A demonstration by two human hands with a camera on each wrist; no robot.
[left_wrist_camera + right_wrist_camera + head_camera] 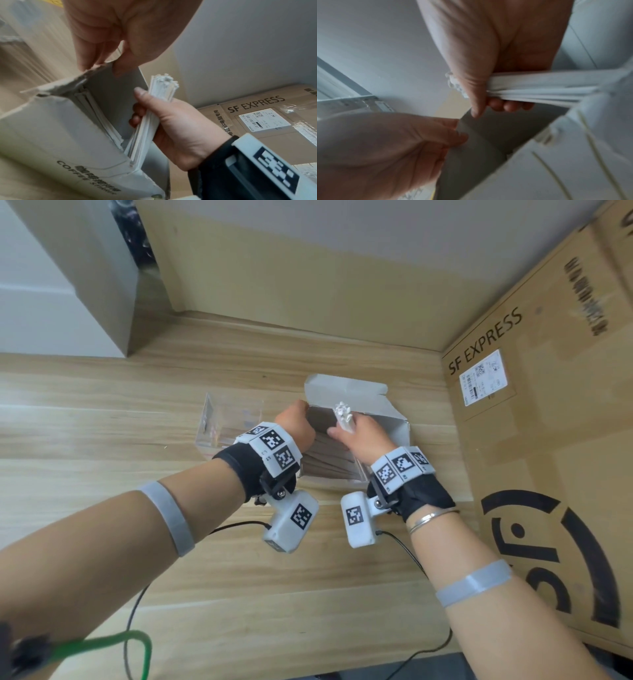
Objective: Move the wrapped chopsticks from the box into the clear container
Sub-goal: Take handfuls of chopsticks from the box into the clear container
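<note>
Pulling chopsticks from the box

My right hand (363,436) grips a bundle of white paper-wrapped chopsticks (154,108); my left hand (296,428) pinches the open grey cardboard box's (51,135) rim.

SF EXPRESS carton (548,440) — right, on wooden table (102,422).

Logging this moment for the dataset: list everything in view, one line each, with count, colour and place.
white box: one, open, on the table, more wrapped sticks inside
bundle of wrapped chopsticks: one bundle, white, partly lifted out of the box
clear container: one, transparent, left of the box
cardboard carton: one, brown, printed SF EXPRESS, at right
table: one, light wood
cables: black and green, near edge
left hand: pinches the box's flap
right hand: grips the bundle
</note>
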